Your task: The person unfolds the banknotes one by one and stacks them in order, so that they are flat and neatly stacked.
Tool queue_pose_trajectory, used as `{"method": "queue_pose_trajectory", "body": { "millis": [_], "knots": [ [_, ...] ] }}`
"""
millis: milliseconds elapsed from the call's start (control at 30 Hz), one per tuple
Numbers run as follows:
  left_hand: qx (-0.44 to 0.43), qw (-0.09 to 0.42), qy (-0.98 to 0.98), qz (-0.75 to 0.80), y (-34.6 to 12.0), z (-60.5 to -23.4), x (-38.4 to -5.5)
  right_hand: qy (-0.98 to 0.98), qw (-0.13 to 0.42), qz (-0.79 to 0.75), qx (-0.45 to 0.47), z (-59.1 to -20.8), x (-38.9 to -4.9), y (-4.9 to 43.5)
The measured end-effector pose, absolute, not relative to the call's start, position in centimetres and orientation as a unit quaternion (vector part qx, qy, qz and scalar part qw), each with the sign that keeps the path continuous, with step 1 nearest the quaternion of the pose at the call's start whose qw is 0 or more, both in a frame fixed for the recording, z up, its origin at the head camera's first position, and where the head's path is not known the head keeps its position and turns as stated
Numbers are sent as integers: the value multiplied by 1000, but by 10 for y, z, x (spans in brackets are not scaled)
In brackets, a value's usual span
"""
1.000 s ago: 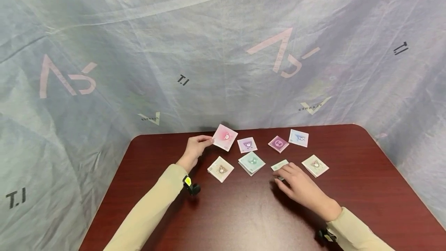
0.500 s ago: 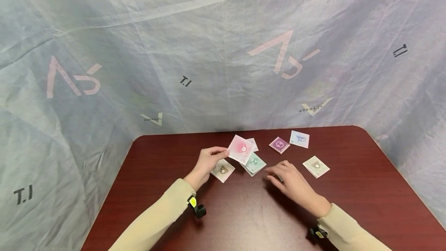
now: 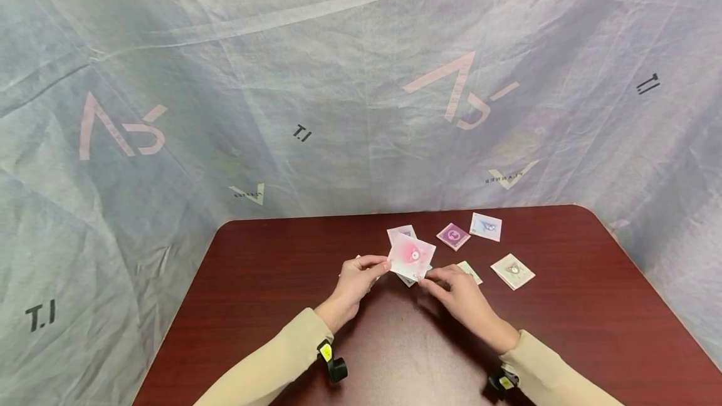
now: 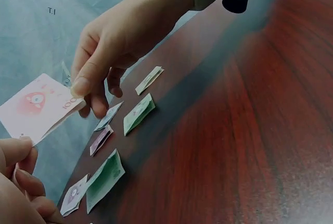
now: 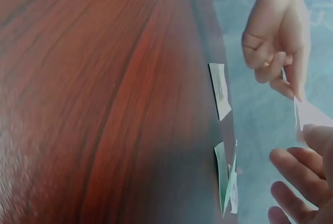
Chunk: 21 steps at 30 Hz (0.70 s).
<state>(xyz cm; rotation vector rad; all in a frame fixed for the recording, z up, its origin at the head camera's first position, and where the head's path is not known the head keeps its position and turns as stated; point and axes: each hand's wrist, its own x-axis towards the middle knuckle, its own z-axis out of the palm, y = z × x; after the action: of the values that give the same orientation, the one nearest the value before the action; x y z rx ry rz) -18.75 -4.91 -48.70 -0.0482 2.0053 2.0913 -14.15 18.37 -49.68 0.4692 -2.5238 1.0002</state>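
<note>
A pink folded play banknote [image 3: 410, 257] marked 100 is held up over the middle of the far part of the table. My left hand [image 3: 354, 281] pinches its left corner between thumb and fingers. At its near right corner, my right hand [image 3: 459, 293] pinches it too, the thumb lying on the printed face in the left wrist view. Below the pink note stands a half-open folded green note [image 4: 106, 182], largely covered in the head view. A pale purple note [image 3: 402, 230] lies just behind it. Another folded note [image 5: 219, 91] is mostly hidden behind my left hand.
Toward the back right lie a dark purple note [image 3: 454, 236] and a blue note [image 3: 486, 227]. A cream note [image 3: 512, 271] lies further right, and a pale green one [image 3: 470, 271] behind my right hand. Grey printed cloth [image 3: 338, 80] hangs behind the red-brown table [image 3: 271, 255].
My left hand has carried the pink note rightward and nearer, over the green note. My right hand has left the pale green note, moved left and taken the pink note's corner.
</note>
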Motion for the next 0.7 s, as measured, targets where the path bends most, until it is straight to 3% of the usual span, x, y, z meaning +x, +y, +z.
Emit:
{"method": "queue_pose_trajectory", "body": {
  "millis": [400, 567, 700],
  "knots": [
    [28, 135, 707, 693, -43, -499, -167, -865, 105, 484, 78, -492, -142, 191],
    [31, 146, 721, 677, -43, -503, -165, -857, 87, 502, 78, -493, -142, 195],
    [65, 120, 740, 659, -51, -506, -174, -858, 67, 501, 92, -494, -142, 201]
  ]
}}
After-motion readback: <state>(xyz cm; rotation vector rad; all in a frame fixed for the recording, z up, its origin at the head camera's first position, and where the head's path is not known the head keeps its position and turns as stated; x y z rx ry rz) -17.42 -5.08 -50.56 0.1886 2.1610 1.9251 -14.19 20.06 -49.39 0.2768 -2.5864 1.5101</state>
